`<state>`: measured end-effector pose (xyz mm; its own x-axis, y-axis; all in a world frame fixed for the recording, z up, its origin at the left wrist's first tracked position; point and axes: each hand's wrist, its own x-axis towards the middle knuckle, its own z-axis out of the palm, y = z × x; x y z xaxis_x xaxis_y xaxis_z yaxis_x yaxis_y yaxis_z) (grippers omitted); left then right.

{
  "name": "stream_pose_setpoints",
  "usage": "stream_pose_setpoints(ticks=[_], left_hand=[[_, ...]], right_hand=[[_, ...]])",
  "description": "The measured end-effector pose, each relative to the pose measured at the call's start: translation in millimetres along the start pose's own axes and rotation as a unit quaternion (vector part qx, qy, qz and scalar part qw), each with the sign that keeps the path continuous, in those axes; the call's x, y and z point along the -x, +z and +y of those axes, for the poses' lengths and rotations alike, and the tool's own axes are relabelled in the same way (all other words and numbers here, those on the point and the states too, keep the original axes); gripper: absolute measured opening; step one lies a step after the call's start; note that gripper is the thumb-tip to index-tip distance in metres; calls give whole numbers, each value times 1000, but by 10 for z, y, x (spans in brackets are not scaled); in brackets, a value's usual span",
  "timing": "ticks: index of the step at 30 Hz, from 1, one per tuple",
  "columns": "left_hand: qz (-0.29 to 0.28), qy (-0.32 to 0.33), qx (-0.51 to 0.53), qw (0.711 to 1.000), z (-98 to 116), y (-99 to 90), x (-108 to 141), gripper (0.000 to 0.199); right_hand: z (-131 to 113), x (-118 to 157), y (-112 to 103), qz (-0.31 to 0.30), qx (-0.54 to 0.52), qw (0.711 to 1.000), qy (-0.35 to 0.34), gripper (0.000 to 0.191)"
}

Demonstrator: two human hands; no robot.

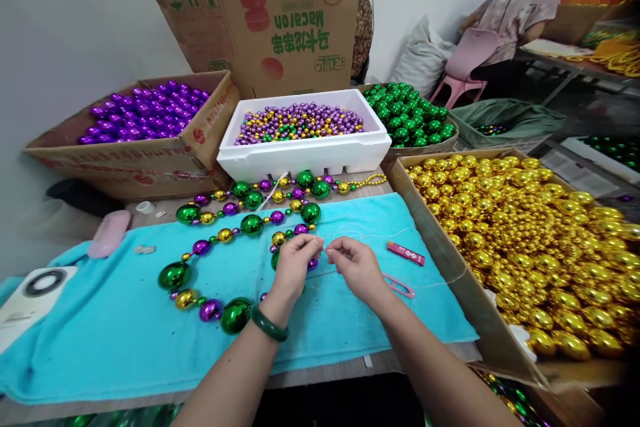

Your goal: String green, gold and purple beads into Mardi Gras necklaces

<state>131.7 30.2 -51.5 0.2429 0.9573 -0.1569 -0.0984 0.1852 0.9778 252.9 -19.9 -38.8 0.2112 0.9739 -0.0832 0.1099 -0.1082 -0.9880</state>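
My left hand (296, 263), with a green bangle (269, 324) on its wrist, pinches a thin clear thread over the turquoise towel (150, 340). Close beside it, almost touching, my right hand (356, 267) pinches the thread too, fingertips together. Loose thread (445, 280) trails right across the towel. A string of green, gold and purple beads (251, 225) lies looped left of and behind my hands, partly hidden by the left one. To the right of my right hand lie a red lighter (405, 253) and pink thread snips (399, 285).
Boxes of purple beads (145, 113), green beads (410, 117) and gold beads (520, 233) stand around the towel, with a white foam box (305, 153) of small beads behind. A pink case (109, 233) lies left. Other people sit farther back.
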Motion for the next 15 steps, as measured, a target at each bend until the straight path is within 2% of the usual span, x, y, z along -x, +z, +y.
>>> stream_pose_setpoints(ticks=[3, 6, 8, 9, 10, 12, 13, 14, 15], left_hand=[[-17, -57, 108, 992, -14, 0, 3, 22], [-29, -65, 145, 987, -23, -36, 6, 23], [-35, -46, 121, 991, -30, -72, 6, 22], [-37, -33, 99, 994, -33, -90, 6, 22], [-37, -20, 74, 996, -34, -104, 6, 21], [-30, -2, 28, 999, -28, -120, 5, 20], [-21, 6, 6, 1000, -21, -120, 4, 19], [-10, 18, -17, 1000, -12, -114, 4, 18], [1, 35, -41, 999, -2, -105, 4, 16]], right_hand=[[54, -48, 95, 0, -90, 995, 50, 19], [54, -90, 98, -11, -104, 992, 75, 20], [36, -101, 39, 2, -35, 998, 47, 20], [22, -102, -7, 27, 28, 999, 15, 20], [2, -99, -58, 66, 100, 992, -27, 20], [-49, -87, -158, 157, 220, 956, -109, 19], [-80, -79, -194, 190, 242, 942, -133, 19], [-111, -70, -214, 203, 232, 941, -136, 19], [-138, -62, -217, 189, 191, 956, -114, 21]])
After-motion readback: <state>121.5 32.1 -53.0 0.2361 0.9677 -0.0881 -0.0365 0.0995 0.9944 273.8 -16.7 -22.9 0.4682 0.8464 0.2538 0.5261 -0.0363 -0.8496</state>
